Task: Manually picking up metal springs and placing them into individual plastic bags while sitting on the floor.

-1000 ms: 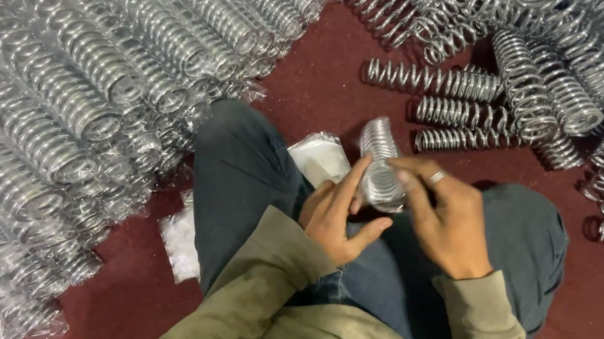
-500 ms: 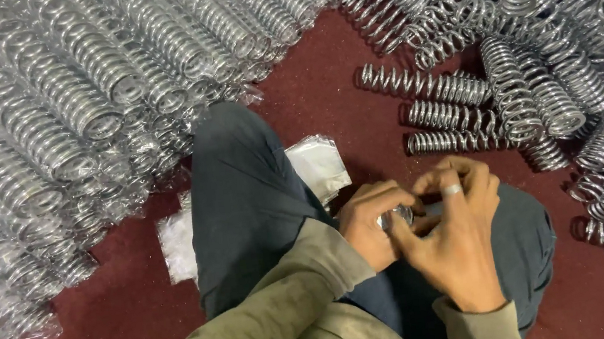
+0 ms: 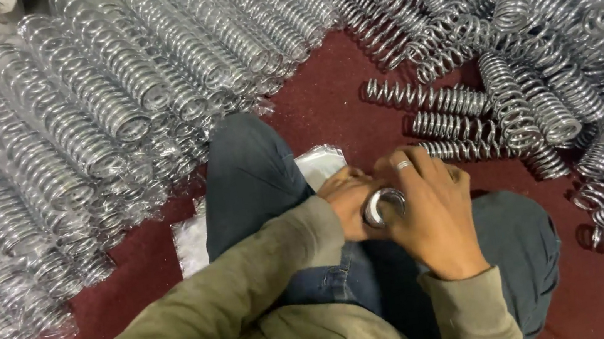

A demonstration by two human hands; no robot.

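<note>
A shiny metal coil spring [image 3: 383, 205] is held end-on between both hands, just above my lap; only its round end shows. My left hand [image 3: 344, 196] grips it from the left side. My right hand [image 3: 432, 211], with a ring on one finger, wraps over it from the right and top. Under the hands lie my knees in dark jeans [image 3: 249, 180]. A stack of clear plastic bags [image 3: 191, 242] rests on the floor beside my left knee.
Rows of bagged springs [image 3: 115, 108] lie side by side on the dark red floor [image 3: 317, 105] at the left and top. A loose heap of bare springs [image 3: 534, 45] fills the right side, several close to my right knee.
The spring, upright and visible a second ago, has been pulled down between both hands and turned end-on. Both hands have closed around it.
</note>
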